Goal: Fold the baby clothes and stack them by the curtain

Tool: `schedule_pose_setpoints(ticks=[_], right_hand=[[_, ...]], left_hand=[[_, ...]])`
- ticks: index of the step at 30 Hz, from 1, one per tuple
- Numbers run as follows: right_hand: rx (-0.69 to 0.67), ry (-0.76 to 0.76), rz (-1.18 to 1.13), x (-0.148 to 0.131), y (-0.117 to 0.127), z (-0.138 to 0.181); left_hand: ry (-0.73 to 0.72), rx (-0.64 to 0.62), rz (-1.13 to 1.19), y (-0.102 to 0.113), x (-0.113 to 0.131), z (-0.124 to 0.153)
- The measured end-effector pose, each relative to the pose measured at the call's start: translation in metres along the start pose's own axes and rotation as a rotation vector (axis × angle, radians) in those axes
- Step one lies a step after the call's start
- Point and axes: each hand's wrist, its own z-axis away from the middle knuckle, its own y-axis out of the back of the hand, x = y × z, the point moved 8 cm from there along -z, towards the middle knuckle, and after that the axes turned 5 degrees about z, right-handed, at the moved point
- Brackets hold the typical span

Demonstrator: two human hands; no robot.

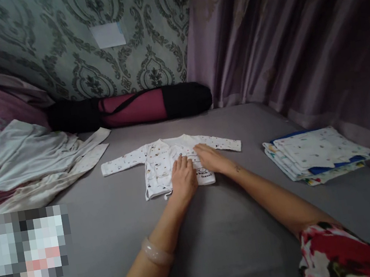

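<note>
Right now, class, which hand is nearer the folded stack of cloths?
Right. The right hand rests on the baby shirt, toward the folded stack; the left hand lies beside it, farther off.

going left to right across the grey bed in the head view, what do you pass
crumpled white clothes → white baby shirt spread flat, with the left hand and then the right hand resting on it → stack of folded cloths

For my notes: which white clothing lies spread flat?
The small white dotted baby shirt under left hand and right hand; left pile is crumpled, right stack folded.
</note>
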Motion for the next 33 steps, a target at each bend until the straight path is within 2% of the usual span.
schedule_pose_setpoints(ticks=[2,4,11,15,21,24,27,33], right_hand=[[-0.063,0.027,-0.084,-0.021,-0.015,-0.005],[-0.118,-0.020,-0.131,-0.028,-0.028,-0.010],[-0.229,-0.148,-0.159,-0.015,-0.042,-0.041],[-0.191,-0.209,-0.102,-0.004,-0.044,-0.071],[-0.002,-0.280,-0.038,0.008,-0.038,-0.098],[0.042,-0.262,-0.034,0.010,-0.033,-0.099],[-0.010,-0.209,-0.080,0.007,-0.034,-0.091],[-0.116,-0.078,-0.046,-0.017,-0.042,-0.041]], left_hand=[[0.081,-0.051,-0.072,-0.010,-0.015,0.003],[0.129,-0.091,-0.109,-0.019,-0.024,0.006],[0.210,-0.123,-0.147,-0.022,-0.022,0.013],[0.233,-0.136,-0.111,-0.022,-0.022,0.014],[0.244,-0.159,-0.044,-0.020,-0.022,0.015],[0.256,-0.178,-0.010,-0.019,-0.023,0.013],[0.265,-0.155,0.026,-0.016,-0.023,0.011],[0.281,-0.052,0.060,0.004,-0.027,0.009]])
